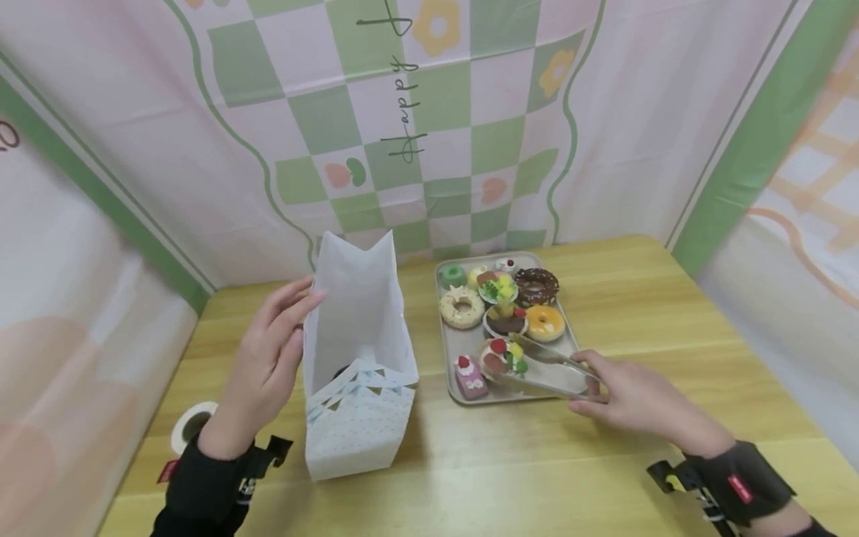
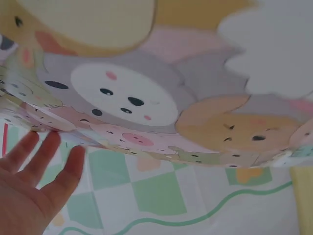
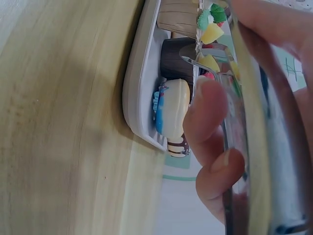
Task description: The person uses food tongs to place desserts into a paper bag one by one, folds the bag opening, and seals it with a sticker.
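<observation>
My right hand [image 1: 644, 395] grips metal tongs [image 1: 545, 352]. In the head view, the tong ends lie on either side of a fruit-topped cupcake [image 1: 493, 362] on the grey tray [image 1: 463, 403]; whether they press it I cannot tell. The right wrist view shows the tongs [image 3: 254, 122] close up, fingers wrapped about them. To the left stands an upright paper bag [image 1: 359, 440], its top open, with something dark partly visible inside. Against the bag's left side rests my left hand [image 1: 265, 365], fingers extended. Cartoon animals cover that bag side [image 2: 127, 93] in the left wrist view.
Also on the tray are a chocolate donut [image 1: 537, 286], an orange-glazed donut [image 1: 544, 323], a cream donut [image 1: 451, 315], a chocolate cupcake [image 1: 505, 323] and a small pink cake [image 1: 470, 382]. A white roll [image 1: 181, 429] lies by my left wrist. Printed cloth [image 1: 443, 112] hangs behind the wooden table [image 1: 470, 477].
</observation>
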A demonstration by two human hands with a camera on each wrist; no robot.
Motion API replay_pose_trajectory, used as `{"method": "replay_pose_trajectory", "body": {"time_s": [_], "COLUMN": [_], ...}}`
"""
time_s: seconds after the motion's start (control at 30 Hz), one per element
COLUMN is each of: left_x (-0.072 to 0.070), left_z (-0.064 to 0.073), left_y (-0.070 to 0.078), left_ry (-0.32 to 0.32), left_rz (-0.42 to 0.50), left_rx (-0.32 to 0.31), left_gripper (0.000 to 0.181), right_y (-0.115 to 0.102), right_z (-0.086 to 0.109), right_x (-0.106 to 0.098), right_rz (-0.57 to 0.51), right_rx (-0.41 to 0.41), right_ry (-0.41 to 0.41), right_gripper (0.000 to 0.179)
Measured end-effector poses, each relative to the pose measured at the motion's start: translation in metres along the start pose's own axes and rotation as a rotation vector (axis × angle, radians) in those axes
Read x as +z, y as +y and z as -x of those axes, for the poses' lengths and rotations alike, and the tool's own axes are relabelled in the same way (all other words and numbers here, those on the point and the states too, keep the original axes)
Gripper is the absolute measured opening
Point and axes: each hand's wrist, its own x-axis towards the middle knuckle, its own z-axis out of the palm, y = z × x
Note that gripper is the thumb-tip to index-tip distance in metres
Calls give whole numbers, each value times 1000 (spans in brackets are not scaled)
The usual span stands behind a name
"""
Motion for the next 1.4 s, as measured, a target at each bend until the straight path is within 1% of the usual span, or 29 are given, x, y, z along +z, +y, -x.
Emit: {"method": "replay_pose_trajectory", "body": {"time_s": [0.03, 0.17, 0.2, 0.3, 0.4, 0.47, 0.57, 0.7, 0.8, 0.97, 1.07, 1.2, 1.3, 1.4], "left_x": [0, 3, 4, 6, 6, 5, 4, 6, 9, 15, 18, 22, 25, 25], "left_z": [2, 9, 11, 14, 17, 18, 19, 20, 21, 22, 22, 21, 19, 19], "left_y": [1, 4, 4, 5, 6, 8, 10, 13, 17, 21, 23, 26, 28, 30], "left_ry": [-7, -38, -43, -67, -84, -83, -71, -39, 7, 105, 159, 216, 237, 247], "left_rz": [28, 103, 115, 126, 122, 117, 127, 151, 144, 160, 173, 169, 171, 178], "left_rx": [-4, 1, 7, 22, 29, 40, 56, 73, 101, 183, 211, 250, 284, 300], "left_gripper": [41, 79, 85, 97, 102, 102, 97, 81, 66, 45, 40, 40, 39, 38], "right_y": [0, 0, -1, -2, -3, -2, -1, 0, 1, 1, 1, 3, 4, 6], "right_z": [-1, -3, -3, -5, -7, -8, -9, -9, -8, -6, -4, 0, 3, 4], "right_x": [0, 2, 2, 4, 7, 9, 12, 16, 18, 20, 19, 16, 14, 13], "right_rz": [-1, -14, -16, -1, 20, 26, 32, 32, 25, -3, -29, -49, -51, -50], "right_rx": [1, 5, 7, 7, 2, -4, -20, -40, -45, -24, -2, 18, 12, -3], "right_ry": [-2, -12, -16, -19, -15, -10, 2, 21, 31, 31, 27, 36, 49, 59], "right_gripper": [69, 72, 73, 74, 73, 72, 70, 65, 61, 60, 62, 62, 60, 58]}}
